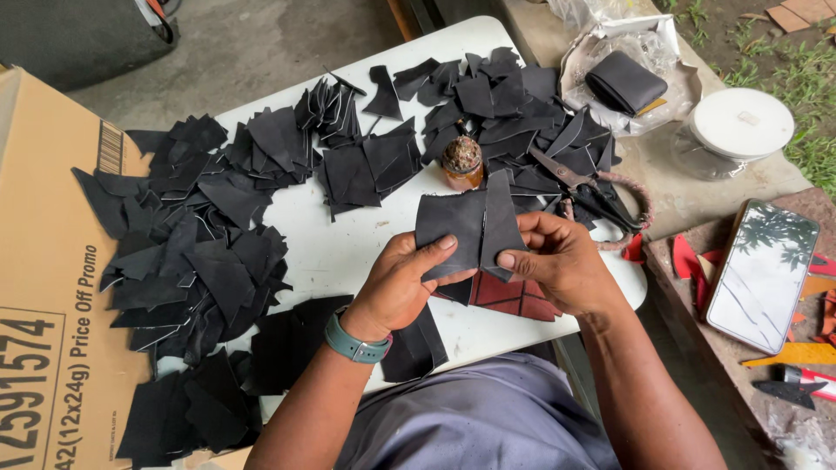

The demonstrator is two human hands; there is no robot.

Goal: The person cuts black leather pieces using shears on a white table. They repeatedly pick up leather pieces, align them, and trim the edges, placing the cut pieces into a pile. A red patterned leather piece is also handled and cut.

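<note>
Left hand (399,283) fingers curled partway, thumb (438,247) pressed flat on front of a black leather piece (451,228); other fingers behind it, hidden; right hand (557,261) pinches a second, narrower black leather piece (501,218), thumb (514,258) at its lower edge, fingers folded behind; both hands closed on the pieces, not fully fisted; the two pieces overlap, held upright above the near edge of the white table (340,248), right of middle; green wristwatch (355,345) on left wrist; one dark red stitched panel (514,296) lies flat under the hands at the near right edge; one small round jar (461,163) with brown top stands mid-table just beyond the held pieces; one pair of scissors (592,191) near the right edge, on the scraps; black leather scraps in heaps (209,252) along left side and far edge, too many to count; one cardboard box (43,261) against the left edge; off table to the right: one phone (764,271), one white-lidded round container (740,126), one folded black wallet-like item (625,83) on plastic wrap.
</note>
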